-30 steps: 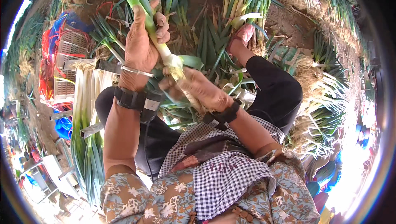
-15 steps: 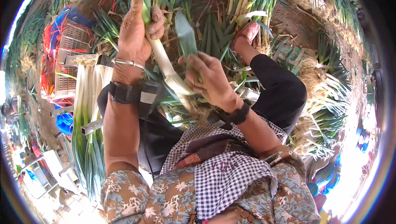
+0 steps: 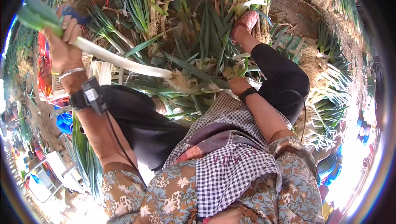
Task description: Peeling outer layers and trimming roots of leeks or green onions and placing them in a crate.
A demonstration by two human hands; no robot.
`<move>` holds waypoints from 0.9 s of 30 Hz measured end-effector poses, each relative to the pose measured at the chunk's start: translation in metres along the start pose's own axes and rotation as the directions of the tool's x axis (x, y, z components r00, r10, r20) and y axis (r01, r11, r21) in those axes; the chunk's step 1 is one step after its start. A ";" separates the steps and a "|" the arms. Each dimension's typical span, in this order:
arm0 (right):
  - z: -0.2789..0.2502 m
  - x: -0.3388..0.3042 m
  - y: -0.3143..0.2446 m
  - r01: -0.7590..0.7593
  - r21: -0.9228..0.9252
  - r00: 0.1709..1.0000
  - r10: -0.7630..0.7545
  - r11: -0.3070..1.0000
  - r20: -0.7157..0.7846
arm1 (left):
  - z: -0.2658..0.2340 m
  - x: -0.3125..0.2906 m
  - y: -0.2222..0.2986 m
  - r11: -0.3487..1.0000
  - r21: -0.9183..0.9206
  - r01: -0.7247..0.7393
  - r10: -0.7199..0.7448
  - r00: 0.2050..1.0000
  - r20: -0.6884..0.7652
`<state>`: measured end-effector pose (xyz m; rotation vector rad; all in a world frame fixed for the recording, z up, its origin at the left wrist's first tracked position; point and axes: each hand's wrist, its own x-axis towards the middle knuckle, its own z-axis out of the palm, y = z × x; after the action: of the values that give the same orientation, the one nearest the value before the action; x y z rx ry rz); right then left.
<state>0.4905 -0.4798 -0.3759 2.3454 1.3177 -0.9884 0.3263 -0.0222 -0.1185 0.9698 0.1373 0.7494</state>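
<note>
White and green, the leek (image 3: 121, 62) slants over loose leaves (image 3: 202, 74), the fingers of the left hand (image 3: 64, 44) wrapped round its leafy part and those of the right hand (image 3: 240, 85) too hidden to judge, so its unsupported roots (image 3: 182, 80) could sag and snag below.

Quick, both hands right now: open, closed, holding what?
Left hand: closed around a leek.
Right hand: fingers mostly hidden; cannot tell whether it is open, closed or holding anything.
</note>
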 end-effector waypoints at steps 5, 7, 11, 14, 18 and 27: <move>-0.047 -0.002 -0.032 0.334 0.175 0.883 -0.243 0.926 -0.401 | -0.020 -0.008 0.007 0.985 -0.167 0.036 -0.016 0.993 0.120; -0.096 -0.020 -0.061 0.422 0.406 0.852 -0.203 0.810 -0.482 | -0.021 -0.005 -0.006 0.987 -0.158 0.022 -0.004 0.994 0.114; -0.153 -0.033 -0.100 0.590 -0.128 0.413 -0.434 0.797 -0.801 | -0.029 -0.008 0.005 0.989 -0.146 0.012 -0.004 0.998 0.055; -0.176 -0.047 -0.128 0.777 0.509 0.596 -0.173 0.371 -0.784 | -0.029 0.003 -0.009 0.948 -0.300 0.103 -0.053 0.984 0.172; -0.173 -0.049 -0.141 0.713 0.498 0.700 -0.456 0.494 -0.550 | -0.002 0.002 -0.018 0.871 -0.440 0.218 0.000 0.896 0.444; -0.138 -0.050 -0.147 0.549 0.369 0.688 -0.154 0.750 -0.710 | 0.033 -0.017 -0.055 1.000 0.023 0.014 -0.014 1.000 -0.013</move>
<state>0.4096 -0.3572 -0.2284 3.1404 2.0701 -0.7419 0.3559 -0.0744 -0.1458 0.9852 0.1637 0.7423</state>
